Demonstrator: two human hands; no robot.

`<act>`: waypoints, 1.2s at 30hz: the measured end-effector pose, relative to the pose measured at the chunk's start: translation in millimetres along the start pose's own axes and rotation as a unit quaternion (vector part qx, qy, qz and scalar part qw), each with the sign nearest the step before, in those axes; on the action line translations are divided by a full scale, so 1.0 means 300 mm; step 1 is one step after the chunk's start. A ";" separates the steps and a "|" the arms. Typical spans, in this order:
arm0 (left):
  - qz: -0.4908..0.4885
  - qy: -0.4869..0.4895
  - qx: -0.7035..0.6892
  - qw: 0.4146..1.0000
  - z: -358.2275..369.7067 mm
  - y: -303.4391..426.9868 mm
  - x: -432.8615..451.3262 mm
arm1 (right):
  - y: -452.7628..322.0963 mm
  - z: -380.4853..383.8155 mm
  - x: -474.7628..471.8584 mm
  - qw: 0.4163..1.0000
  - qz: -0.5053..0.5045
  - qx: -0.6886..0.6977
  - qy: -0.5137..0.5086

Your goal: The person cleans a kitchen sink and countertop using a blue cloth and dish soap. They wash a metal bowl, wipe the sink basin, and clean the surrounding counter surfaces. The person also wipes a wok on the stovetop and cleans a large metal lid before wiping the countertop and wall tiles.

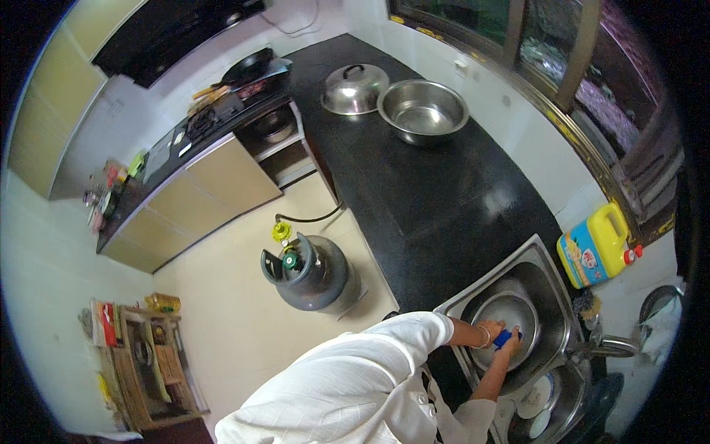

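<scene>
Both my hands are over a round metal basin that sits in the larger bowl of a stainless steel sink. A small blue cloth or sponge is between them. My left hand, with a bracelet at its wrist, grips one side of it. My right hand holds the other side. The fingers partly cover the blue piece, so its full shape is hidden. The basin's inside looks pale and cloudy.
Dishes lie in the smaller sink bowl beside the faucet. A yellow detergent jug stands behind the sink. A steel bowl and a domed lid rest on the black counter. A gas cylinder stands on the floor.
</scene>
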State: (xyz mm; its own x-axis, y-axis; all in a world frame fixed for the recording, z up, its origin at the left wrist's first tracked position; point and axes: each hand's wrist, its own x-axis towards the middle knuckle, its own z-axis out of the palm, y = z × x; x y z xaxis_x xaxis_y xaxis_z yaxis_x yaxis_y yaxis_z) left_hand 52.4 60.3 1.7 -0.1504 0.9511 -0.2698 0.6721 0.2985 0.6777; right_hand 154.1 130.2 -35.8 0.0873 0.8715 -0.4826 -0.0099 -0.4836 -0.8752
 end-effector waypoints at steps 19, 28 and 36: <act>0.173 0.129 -0.754 0.620 -0.482 0.268 -0.533 | -0.304 -0.016 -0.420 0.896 -0.028 0.180 -0.404; 0.232 0.273 -0.712 0.604 -0.832 -0.111 -1.423 | -0.123 0.453 -1.327 0.718 0.067 0.084 -0.688; 0.040 0.624 -0.570 0.533 -0.857 -0.526 -2.291 | 0.233 0.803 -2.204 0.576 0.216 -0.037 -0.788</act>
State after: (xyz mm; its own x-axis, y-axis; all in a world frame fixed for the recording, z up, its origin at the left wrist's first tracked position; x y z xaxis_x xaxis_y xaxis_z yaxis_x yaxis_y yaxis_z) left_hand -136.7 -620.2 256.2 -0.9976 0.0648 -0.0262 -0.0585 -0.5700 0.8195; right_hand -144.2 -460.4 214.1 -0.9197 -0.3678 -0.1373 0.3559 -0.6334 -0.6871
